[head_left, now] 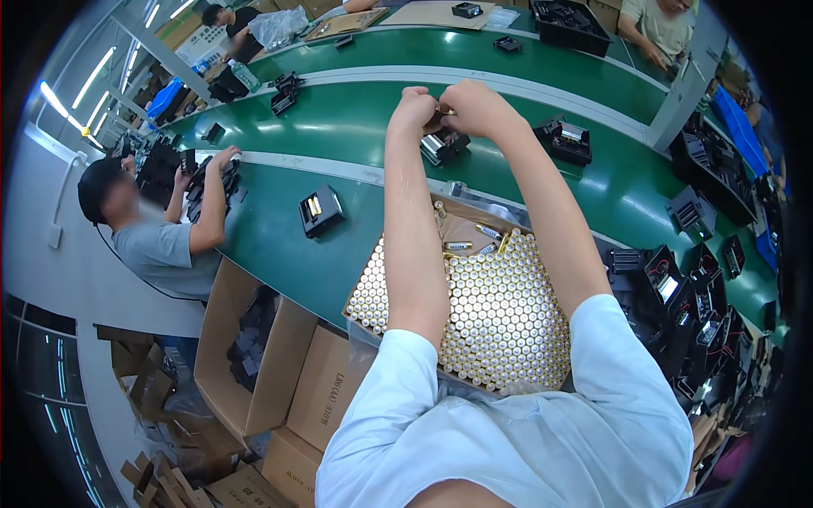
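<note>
My left hand [414, 112] and my right hand [476, 108] meet over the far green belt, fingers closed. Between the fingertips shows a gold glint, seemingly the end of a small battery, partly hidden by the fingers. Just below them is a black battery case [447, 147] with silvery cells in it; the left fingers are at its upper part. Under my forearms stands an open carton [362, 317] packed with upright cylindrical batteries [500, 313]. A few loose batteries [458, 245] lie on their sides at its far end.
Another black case [321, 211] with batteries sits on the near green table, and one more [567, 141] on the belt. Black cases with red wires [694, 288] pile up at the right. A co-worker [157, 224] handles black parts at the left. Open cartons [246, 356] stand below.
</note>
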`<state>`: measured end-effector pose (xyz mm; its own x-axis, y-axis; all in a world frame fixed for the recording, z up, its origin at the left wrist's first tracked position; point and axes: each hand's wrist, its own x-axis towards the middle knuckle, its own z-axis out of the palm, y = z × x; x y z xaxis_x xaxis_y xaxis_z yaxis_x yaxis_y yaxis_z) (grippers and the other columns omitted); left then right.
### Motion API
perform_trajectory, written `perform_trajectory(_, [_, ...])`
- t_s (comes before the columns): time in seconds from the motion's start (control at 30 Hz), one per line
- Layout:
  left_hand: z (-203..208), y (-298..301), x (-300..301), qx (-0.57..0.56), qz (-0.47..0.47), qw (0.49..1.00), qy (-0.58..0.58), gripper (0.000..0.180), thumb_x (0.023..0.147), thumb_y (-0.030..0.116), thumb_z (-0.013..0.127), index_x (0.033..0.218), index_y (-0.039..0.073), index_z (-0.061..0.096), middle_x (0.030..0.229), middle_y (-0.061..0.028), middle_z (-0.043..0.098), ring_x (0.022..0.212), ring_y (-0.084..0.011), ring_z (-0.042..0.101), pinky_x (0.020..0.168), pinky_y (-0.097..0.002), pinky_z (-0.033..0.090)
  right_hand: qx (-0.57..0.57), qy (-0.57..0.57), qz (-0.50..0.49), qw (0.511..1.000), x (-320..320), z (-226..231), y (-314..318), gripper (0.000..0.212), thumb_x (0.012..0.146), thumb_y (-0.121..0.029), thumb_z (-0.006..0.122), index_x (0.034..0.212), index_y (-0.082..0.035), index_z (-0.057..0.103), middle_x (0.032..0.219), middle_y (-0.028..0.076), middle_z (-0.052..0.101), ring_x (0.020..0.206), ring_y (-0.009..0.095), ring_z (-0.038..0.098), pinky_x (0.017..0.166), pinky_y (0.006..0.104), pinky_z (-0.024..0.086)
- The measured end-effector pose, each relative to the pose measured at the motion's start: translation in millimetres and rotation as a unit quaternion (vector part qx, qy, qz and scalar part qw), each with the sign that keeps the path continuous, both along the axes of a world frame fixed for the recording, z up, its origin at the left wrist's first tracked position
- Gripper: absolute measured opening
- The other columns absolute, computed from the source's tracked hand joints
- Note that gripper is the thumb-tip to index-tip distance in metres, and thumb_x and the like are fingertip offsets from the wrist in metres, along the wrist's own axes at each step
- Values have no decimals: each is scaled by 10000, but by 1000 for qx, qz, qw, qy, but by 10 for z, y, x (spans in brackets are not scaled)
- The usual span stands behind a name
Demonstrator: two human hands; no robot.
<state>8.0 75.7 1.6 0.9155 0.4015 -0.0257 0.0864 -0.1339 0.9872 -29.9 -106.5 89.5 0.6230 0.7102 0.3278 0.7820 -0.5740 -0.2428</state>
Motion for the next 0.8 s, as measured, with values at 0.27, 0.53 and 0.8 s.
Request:
perform_trajectory(0.27, [387, -112, -414, 356, 281, 889, 60, 421, 745, 147, 606, 1114, -50, 558, 996, -275, 631, 904, -415, 626, 822, -455, 514, -283, 301, 129, 901, -740, 70, -44, 194, 728, -143, 724, 855, 3, 709, 638, 61, 680, 502, 184, 634, 561, 301, 527])
perform_trajectory(0.53, [312, -2, -399, 264, 174, 945, -84, 281, 772, 153, 566, 991, -2, 648, 947, -201, 683, 890, -350, 644, 833, -387, 512, -190, 210, 90, 955, -1075, -371, 9, 281, 681, -119, 721, 906, 40, 670, 744, 123, 700, 628, 309, 653, 613, 366, 535])
perform_trajectory(0.8, [115, -663, -40, 321, -127, 936, -63, 403, 790, 56, 530, 1189, 53, 590, 993, -137, 685, 897, -340, 645, 824, -380, 514, 15, 161, 103, 981, -1265, -799, -133, 241, 689, -102, 689, 892, 25, 662, 845, 199, 684, 706, 383, 622, 666, 415, 533])
